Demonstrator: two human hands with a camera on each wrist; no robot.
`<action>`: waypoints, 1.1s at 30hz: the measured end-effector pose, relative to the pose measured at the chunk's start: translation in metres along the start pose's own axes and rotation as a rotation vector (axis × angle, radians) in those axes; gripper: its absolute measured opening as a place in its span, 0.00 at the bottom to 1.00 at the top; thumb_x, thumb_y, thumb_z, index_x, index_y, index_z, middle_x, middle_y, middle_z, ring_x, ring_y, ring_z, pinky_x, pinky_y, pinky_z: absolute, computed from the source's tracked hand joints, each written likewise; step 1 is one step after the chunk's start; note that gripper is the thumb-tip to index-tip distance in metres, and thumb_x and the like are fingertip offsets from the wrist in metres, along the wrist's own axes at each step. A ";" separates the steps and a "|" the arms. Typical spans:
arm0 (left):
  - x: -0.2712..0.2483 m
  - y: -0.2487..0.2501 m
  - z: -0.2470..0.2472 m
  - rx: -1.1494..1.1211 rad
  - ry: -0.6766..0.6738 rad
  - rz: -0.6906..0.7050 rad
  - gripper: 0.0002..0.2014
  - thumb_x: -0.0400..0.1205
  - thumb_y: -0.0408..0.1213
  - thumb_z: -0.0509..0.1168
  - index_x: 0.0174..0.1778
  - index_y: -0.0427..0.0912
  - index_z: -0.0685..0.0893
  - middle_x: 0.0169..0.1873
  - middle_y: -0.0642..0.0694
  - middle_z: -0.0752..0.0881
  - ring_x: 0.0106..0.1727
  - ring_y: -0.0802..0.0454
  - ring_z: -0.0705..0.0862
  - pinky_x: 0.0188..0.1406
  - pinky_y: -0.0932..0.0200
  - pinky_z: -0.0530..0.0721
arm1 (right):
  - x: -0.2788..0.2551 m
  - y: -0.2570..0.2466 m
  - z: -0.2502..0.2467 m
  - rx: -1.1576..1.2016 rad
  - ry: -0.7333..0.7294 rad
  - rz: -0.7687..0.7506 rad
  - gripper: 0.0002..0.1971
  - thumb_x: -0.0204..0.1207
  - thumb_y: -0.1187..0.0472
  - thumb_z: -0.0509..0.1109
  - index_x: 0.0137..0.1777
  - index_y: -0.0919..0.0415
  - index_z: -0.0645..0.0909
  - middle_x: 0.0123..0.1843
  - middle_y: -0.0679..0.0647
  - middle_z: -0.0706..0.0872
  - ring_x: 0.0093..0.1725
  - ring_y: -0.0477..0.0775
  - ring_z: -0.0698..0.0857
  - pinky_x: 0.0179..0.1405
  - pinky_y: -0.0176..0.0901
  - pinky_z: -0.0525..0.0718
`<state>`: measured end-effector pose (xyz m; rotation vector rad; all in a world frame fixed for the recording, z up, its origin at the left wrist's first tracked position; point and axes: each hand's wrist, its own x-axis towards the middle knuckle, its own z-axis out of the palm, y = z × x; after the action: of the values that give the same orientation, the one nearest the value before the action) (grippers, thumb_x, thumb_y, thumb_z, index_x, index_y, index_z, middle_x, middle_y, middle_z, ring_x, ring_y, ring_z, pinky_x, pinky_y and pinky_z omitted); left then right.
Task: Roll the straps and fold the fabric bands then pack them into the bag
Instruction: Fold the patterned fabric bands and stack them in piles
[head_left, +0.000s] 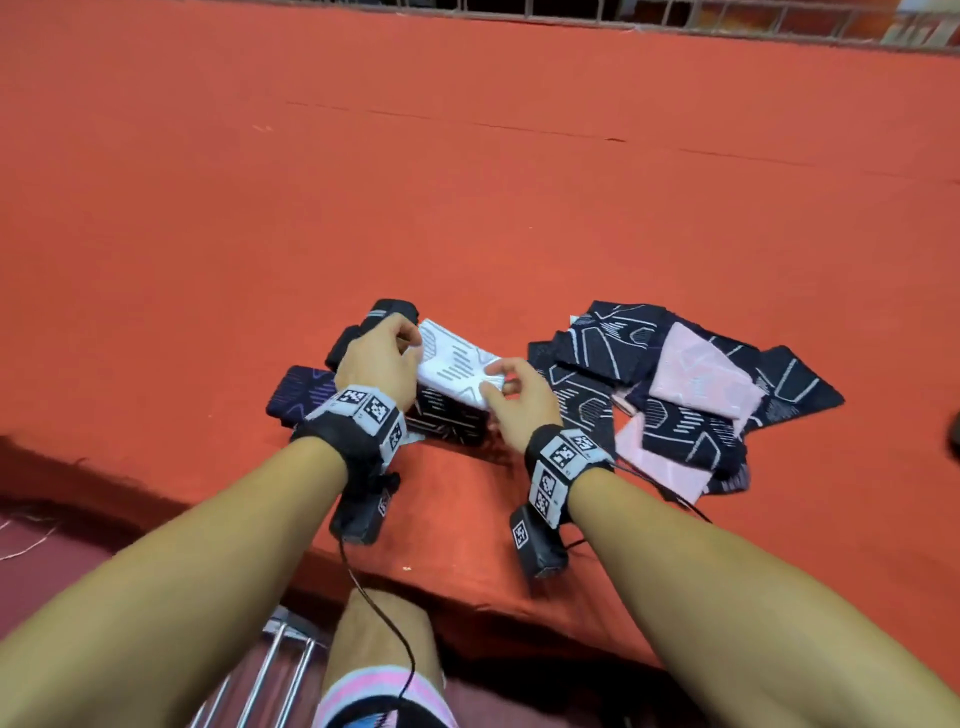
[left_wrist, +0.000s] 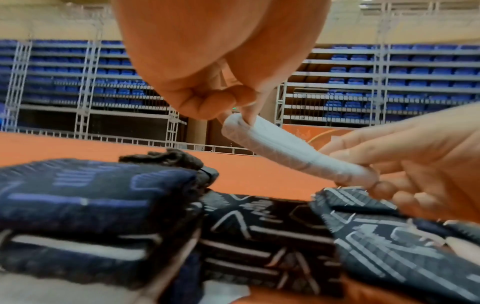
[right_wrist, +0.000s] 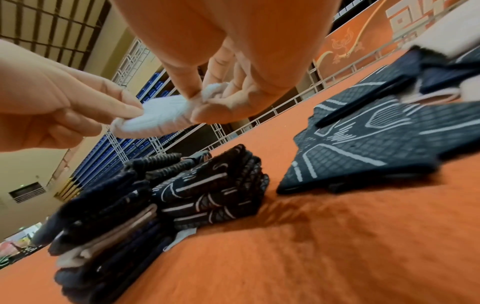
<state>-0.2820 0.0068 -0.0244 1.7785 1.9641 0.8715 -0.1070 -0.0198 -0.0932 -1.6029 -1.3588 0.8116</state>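
A folded white fabric band (head_left: 457, 366) with grey line pattern hangs in the air between both hands. My left hand (head_left: 387, 358) pinches its far end (left_wrist: 240, 123); my right hand (head_left: 506, 387) pinches its near end (right_wrist: 205, 98). Below it lies a stack of folded dark patterned bands (head_left: 447, 423), seen close in the left wrist view (left_wrist: 98, 205) and the right wrist view (right_wrist: 207, 191). Black rolled straps (head_left: 374, 325) lie behind the left hand. A loose pile of unfolded dark and pink bands (head_left: 675, 384) spreads to the right. No bag is in view.
Everything rests on an orange-red cloth-covered table (head_left: 467, 182), whose front edge (head_left: 467, 587) runs just below my wrists. A metal stool or rack (head_left: 270, 670) and my knee sit under that edge. A railing (head_left: 675, 21) borders the far side.
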 end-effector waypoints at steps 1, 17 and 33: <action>0.004 -0.005 0.000 0.049 0.000 -0.013 0.02 0.82 0.41 0.67 0.45 0.54 0.80 0.40 0.52 0.88 0.43 0.45 0.85 0.40 0.50 0.82 | 0.005 0.000 0.008 -0.009 -0.005 -0.002 0.07 0.74 0.51 0.73 0.49 0.38 0.81 0.38 0.49 0.82 0.35 0.62 0.88 0.36 0.58 0.90; 0.005 -0.023 0.044 0.447 -0.123 0.208 0.14 0.86 0.48 0.63 0.63 0.50 0.87 0.63 0.51 0.86 0.60 0.44 0.85 0.51 0.50 0.83 | 0.024 0.032 0.042 -0.307 0.030 -0.027 0.08 0.78 0.55 0.69 0.57 0.46 0.81 0.41 0.46 0.83 0.44 0.54 0.85 0.48 0.50 0.84; -0.003 0.020 0.069 0.224 -0.158 0.230 0.14 0.85 0.44 0.62 0.64 0.53 0.85 0.60 0.49 0.85 0.61 0.45 0.84 0.55 0.50 0.82 | 0.031 0.032 -0.024 -0.276 -0.004 0.002 0.14 0.82 0.50 0.66 0.67 0.44 0.81 0.59 0.55 0.78 0.54 0.52 0.84 0.59 0.43 0.80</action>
<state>-0.2230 0.0181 -0.0639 2.1625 1.8413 0.5721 -0.0663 0.0043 -0.1109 -1.8132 -1.5245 0.6494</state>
